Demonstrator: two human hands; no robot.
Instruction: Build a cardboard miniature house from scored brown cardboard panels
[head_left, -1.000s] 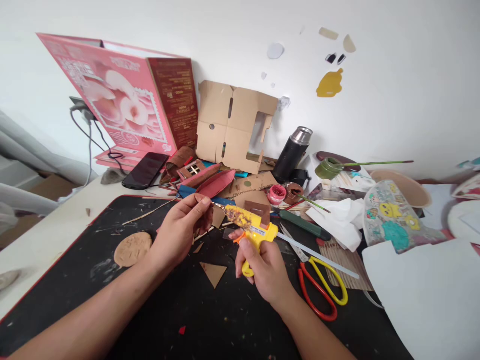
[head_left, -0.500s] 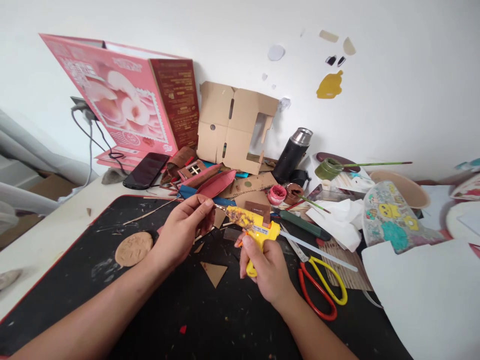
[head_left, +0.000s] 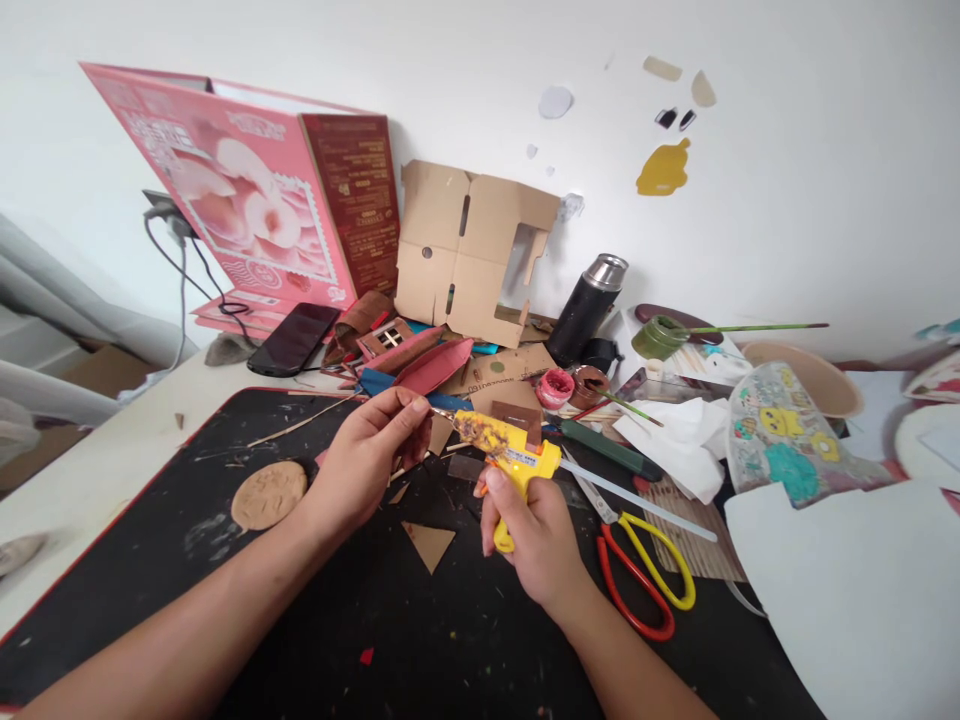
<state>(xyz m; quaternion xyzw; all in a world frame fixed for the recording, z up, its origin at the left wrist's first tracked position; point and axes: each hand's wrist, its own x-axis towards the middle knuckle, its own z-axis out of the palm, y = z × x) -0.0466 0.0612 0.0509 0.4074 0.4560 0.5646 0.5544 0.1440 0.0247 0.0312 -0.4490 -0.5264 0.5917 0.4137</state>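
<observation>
My right hand (head_left: pixel 529 525) is wrapped round the handle of a yellow hot glue gun (head_left: pixel 491 437), its body smeared with dark residue. A whitish glue stick (head_left: pixel 637 497) juts from the gun's back end. The metal nozzle points left at my left hand (head_left: pixel 382 445), whose thumb and fingers are pinched together right at the tip. What sits in that pinch is too small and hidden to make out. Below and left of my left wrist lies a round tan clay-like disc (head_left: pixel 268 495). A cardboard triangle (head_left: pixel 429 545) rests on the black mat (head_left: pixel 360 620) between my arms.
Scissors (head_left: pixel 637 560) with red and yellow handles lie right of my right hand. Behind are a utility knife (head_left: pixel 611 450), paint jars (head_left: pixel 555 388), a black thermos (head_left: pixel 589 310), cut cardboard (head_left: pixel 465 250), a phone (head_left: pixel 294 340) and a pink box (head_left: pixel 247 190). White paper (head_left: pixel 862 590) covers the right side.
The view has shifted very slightly. Both hands and the glue gun hold nearly the same pose, nozzle still at the left fingertips.
</observation>
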